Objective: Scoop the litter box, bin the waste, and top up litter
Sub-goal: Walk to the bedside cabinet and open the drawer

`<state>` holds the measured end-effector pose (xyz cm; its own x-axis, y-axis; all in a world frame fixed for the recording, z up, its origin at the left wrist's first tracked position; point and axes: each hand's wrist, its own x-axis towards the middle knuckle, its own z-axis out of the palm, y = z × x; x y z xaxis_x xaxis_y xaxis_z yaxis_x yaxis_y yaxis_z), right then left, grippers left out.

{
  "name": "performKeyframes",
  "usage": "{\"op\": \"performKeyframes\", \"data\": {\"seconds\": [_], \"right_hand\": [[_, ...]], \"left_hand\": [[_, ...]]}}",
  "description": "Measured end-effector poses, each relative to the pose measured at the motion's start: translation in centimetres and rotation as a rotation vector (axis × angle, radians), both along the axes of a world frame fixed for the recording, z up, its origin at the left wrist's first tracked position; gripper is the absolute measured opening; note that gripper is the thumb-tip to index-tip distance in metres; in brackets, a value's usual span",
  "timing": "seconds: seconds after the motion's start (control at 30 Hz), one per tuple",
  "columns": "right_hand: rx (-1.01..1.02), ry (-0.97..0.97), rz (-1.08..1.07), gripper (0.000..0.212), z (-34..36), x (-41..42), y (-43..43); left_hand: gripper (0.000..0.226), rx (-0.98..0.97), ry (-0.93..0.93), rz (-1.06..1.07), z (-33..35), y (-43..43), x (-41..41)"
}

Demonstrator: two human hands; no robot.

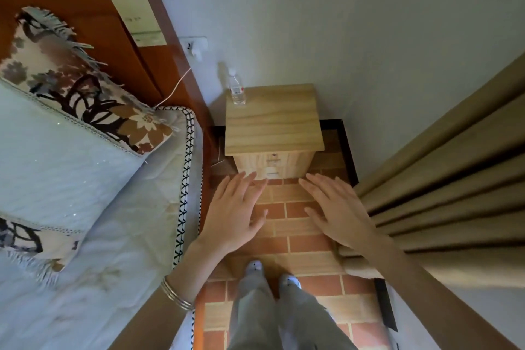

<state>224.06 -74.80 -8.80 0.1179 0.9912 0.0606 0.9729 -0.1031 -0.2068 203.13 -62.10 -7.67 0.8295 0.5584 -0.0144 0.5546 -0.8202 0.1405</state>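
No litter box, scoop, bin or litter bag shows in the head view. My left hand (235,207) and my right hand (338,210) are stretched out side by side in front of me, palms down, fingers straight and spread. Both hold nothing and hover above the brick-patterned floor (287,209). Their fingertips point toward a small wooden bedside cabinet (272,119) just ahead. Thin bangles circle my left wrist.
A clear water bottle (237,91) stands on the cabinet's back left corner. A bed (85,207) with pale quilt and patterned pillows fills the left. Tan curtains (443,185) hang on the right. A wall socket (196,47) with a white cable sits behind the bed. My feet stand in the narrow aisle.
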Motion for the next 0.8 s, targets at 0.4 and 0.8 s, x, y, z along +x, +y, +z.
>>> {"op": "performKeyframes", "data": {"seconds": [0.4,0.8], "right_hand": [[0.081,0.028,-0.029,0.046,-17.4,2.9,10.9],[0.123,0.009,0.023,0.052,-45.7,7.8,21.0]], "left_hand": [[0.056,0.020,0.067,-0.015,-19.3,13.2,3.9],[0.064,0.165,-0.067,0.013,-45.2,24.2,9.7]]}}
